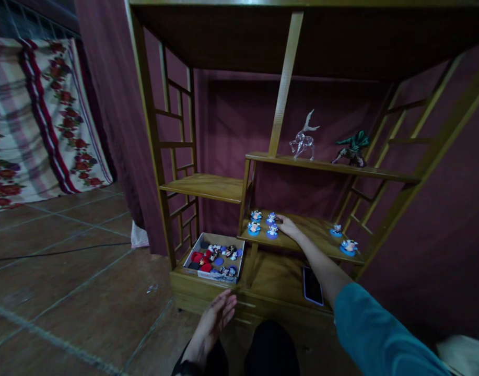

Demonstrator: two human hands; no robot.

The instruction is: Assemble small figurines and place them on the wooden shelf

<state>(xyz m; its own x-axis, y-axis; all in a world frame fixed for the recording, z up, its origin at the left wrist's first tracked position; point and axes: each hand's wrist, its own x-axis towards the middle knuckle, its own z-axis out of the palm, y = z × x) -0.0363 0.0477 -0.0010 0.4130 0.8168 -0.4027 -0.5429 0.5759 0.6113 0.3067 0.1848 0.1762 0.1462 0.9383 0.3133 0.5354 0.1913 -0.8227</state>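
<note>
My right hand [287, 227] reaches over the middle shelf, its fingertips closed at the side of a small purple-based figurine [271, 218]. Just in front of that one stands another purple-based figurine [272, 231]. To their left are two blue-based figurines, one at the back [256, 215] and one nearer the edge [254, 228]. My left hand [218, 316] hangs in front of the cabinet's base, open and holding nothing, fingers stretched out. Near it is a shallow cardboard box [239, 269] with several red, black and purple figurines inside.
Two more blue-based figurines, a rear one [336, 230] and a front one [348, 247], stand at the shelf's right end. A phone [313, 286] lies on the lower board. Above are a clear deer figure [303, 138] and a dark green-cloaked figure [352, 148]. A wooden upright [245, 198] divides the shelves.
</note>
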